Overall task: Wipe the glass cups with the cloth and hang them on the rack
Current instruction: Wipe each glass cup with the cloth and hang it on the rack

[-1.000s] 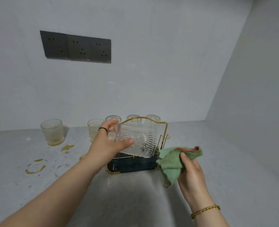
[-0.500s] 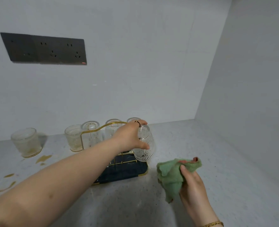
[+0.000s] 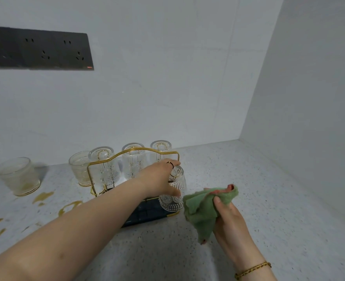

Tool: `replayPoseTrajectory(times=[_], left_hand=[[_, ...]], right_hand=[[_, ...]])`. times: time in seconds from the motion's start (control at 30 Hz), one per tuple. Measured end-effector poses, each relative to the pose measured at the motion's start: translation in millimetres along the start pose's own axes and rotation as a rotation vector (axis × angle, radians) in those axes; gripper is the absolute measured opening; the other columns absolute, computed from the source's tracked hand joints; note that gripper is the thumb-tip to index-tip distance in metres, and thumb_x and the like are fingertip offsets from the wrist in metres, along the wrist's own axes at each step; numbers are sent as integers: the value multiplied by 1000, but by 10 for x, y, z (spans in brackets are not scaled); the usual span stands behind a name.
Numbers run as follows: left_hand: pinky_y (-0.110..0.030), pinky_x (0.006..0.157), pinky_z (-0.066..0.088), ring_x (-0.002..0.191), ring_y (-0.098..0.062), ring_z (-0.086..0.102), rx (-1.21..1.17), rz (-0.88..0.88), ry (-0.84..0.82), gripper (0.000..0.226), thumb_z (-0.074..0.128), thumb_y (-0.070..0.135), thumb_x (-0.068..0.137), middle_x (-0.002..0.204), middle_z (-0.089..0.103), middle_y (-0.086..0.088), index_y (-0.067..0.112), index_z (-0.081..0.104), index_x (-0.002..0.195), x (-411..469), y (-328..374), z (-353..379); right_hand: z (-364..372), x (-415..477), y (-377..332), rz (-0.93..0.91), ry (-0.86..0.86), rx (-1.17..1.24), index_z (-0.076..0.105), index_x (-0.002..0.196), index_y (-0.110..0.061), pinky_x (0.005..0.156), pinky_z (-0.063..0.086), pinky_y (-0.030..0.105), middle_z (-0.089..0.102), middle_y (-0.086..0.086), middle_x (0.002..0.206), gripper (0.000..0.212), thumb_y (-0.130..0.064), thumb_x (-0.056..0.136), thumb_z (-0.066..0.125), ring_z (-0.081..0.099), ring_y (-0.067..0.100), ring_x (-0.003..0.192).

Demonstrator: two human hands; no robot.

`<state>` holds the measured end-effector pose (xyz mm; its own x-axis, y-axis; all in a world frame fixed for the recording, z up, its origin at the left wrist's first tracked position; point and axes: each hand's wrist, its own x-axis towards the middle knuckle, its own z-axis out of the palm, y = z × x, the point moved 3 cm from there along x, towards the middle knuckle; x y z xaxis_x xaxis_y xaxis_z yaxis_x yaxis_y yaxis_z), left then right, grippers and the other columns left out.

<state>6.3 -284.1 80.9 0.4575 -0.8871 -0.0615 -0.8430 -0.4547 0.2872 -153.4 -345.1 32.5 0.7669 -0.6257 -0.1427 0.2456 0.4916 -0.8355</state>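
Note:
A gold wire rack [image 3: 127, 153] with a dark blue base tray [image 3: 147, 213] stands on the counter. Three clear patterned glass cups [image 3: 132, 163] hang upside down along its back row. My left hand [image 3: 159, 179] grips another patterned glass cup [image 3: 174, 197], upside down over a peg at the rack's front right corner. Just to the right, my right hand [image 3: 226, 216] holds a bunched green cloth [image 3: 204, 209]. Two stained cups stand upright on the counter: one [image 3: 79, 167] just left of the rack, one [image 3: 18, 175] at far left.
Yellow-brown spills and ring marks [image 3: 44, 197] stain the speckled counter left of the rack. A dark socket panel [image 3: 40, 50] sits on the back wall. A side wall [image 3: 309, 98] closes the counter on the right.
My left hand carried the glass cup from in front of the rack to its front right corner and lowered it upside down over a peg. The view swung right.

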Motion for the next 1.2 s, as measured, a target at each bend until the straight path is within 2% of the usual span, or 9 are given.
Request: replayPoseTrajectory(times=[0.17, 0.27, 0.37, 0.43, 0.6, 0.77, 0.9, 1.07, 1.2], left_hand=[[-34, 113, 22, 143, -19, 16, 14, 8, -46, 92, 68, 45, 77, 158, 10, 1, 23, 13, 148, -23, -25, 33], [-30, 115, 16, 143, -17, 16, 21, 60, 170, 73, 59, 45, 84, 155, 19, 2, 22, 26, 145, -167, 38, -43], [-19, 94, 35, 113, -8, 48, -162, 137, 384, 34, 54, 37, 90, 120, 56, 10, 22, 60, 120, -459, 159, -128], [-14, 80, 39, 94, -3, 51, -318, 132, 330, 23, 56, 33, 89, 94, 55, 19, 22, 65, 106, -631, 220, -70], [-14, 83, 42, 93, -3, 51, -657, 28, 160, 29, 64, 28, 84, 106, 52, 10, 27, 55, 112, -709, 80, 81], [-13, 77, 46, 82, -2, 56, -911, 27, 97, 17, 64, 13, 83, 86, 58, 10, 28, 60, 80, -907, -78, 71], [-11, 60, 44, 66, -5, 53, -1027, -83, 309, 22, 63, 11, 84, 69, 57, 7, 21, 57, 65, -1134, -270, -17], [-6, 42, 35, 39, 5, 44, -1089, -151, 455, 25, 58, 14, 87, 43, 51, 13, 18, 52, 63, -1487, -558, -208], [-8, 42, 37, 39, 5, 47, -1070, -182, 515, 22, 60, 13, 86, 44, 54, 12, 18, 53, 65, -1784, -760, -320]], right_hand=[[18, -2, 4, -1, -39, 9, 59, 99, -5, 75, 54, 23, 70, 8, 91, 23, -12, 86, 41, 64, 18, 89], [25, -24, -21, -10, -66, 24, 59, 100, -6, 74, 54, 23, 68, 11, 94, 32, -20, 73, 49, 64, 19, 90], [62, -38, -45, -20, -86, 26, 58, 105, -3, 69, 57, 24, 71, 13, 94, 73, -40, 47, 81, 67, 21, 88], [133, -51, -45, -20, -128, 33, 58, 107, -2, 72, 57, 26, 71, 15, 99, 97, -49, 28, 87, 67, 22, 93], [413, -149, -34, 1, -311, 90, 73, 92, -9, 69, 56, 25, 71, 15, 98, 73, -43, 29, 87, 68, 21, 89], [601, -211, 97, 112, -379, 122, 70, 103, -14, 82, 55, 32, 65, 18, 114, 79, -38, 30, 86, 63, 26, 105], [751, -220, 249, 158, -372, 106, 70, 102, -7, 81, 56, 33, 63, 19, 115, 81, -42, 32, 87, 63, 27, 104], [1028, -317, 448, 187, -360, -140, 63, 112, -12, 74, 56, 35, 70, 11, 104, 64, -52, 63, 69, 65, 27, 91], [1315, -390, 653, 179, -328, -255, 55, 117, -6, 85, 53, 41, 64, 19, 112, 51, -24, 73, 72, 62, 32, 102]])
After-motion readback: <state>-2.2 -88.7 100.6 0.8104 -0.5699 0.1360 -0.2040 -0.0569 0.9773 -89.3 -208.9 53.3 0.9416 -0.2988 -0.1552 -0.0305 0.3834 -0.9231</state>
